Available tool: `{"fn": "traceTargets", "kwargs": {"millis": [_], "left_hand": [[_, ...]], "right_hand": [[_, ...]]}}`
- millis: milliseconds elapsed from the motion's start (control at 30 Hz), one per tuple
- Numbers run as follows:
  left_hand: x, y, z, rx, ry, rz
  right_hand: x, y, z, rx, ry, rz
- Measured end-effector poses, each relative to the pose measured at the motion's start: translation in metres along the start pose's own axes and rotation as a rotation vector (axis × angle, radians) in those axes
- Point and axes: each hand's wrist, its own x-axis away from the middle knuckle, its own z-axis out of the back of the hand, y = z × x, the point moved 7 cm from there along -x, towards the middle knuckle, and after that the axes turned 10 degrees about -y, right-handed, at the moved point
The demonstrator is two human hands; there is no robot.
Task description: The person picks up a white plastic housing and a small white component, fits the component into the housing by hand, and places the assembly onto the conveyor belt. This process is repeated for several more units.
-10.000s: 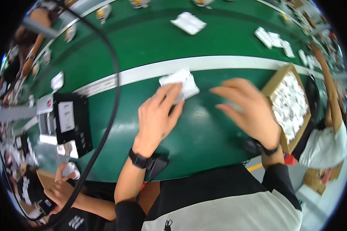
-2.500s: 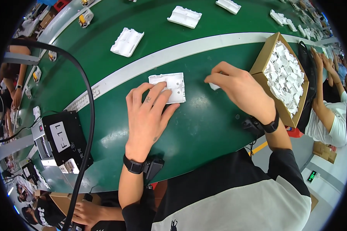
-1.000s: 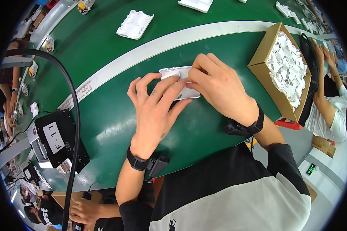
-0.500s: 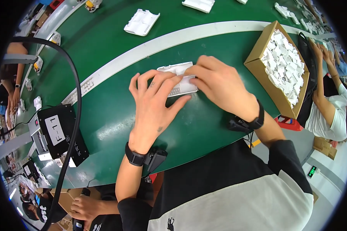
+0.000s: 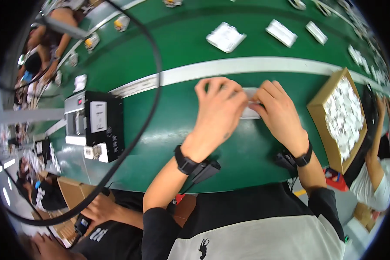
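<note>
A white plastic housing (image 5: 249, 114) lies on the green bench in front of me, largely hidden by my hands. My left hand (image 5: 217, 112) reaches over its left side with curled fingers, the fingertips meeting near the housing's middle. From the right, my right hand (image 5: 282, 116) has its thumb and fingers pinched together above the housing. Both sets of fingertips come close together over it. What they pinch is small and blurred, and I cannot make it out. A black strap with a small device sits on each wrist.
At right stands a cardboard box (image 5: 320, 113) full of small white pieces. A black machine (image 5: 106, 123) stands left, with a black cable (image 5: 157, 82) arching before it. White housings (image 5: 226, 37) lie beyond the pale strip (image 5: 229, 66). Co-workers sit on both sides.
The view has turned, so the bench and box appear shifted and levelled. My left hand's fingers are more curled and its thumb is drawn in; both hands remain at the housing.
</note>
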Motion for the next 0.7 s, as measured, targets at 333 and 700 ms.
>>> {"fn": "traceTargets", "kwargs": {"millis": [333,700], "left_hand": [[0.007,0.008,-0.006,-0.089,0.000,0.033],[0.000,-0.003,-0.011,-0.104,0.017,0.077]], "right_hand": [[-0.024,-0.011,-0.009,0.118,-0.246,-0.089],[0.081,0.065,0.088,-0.011,0.050,-0.529]]}}
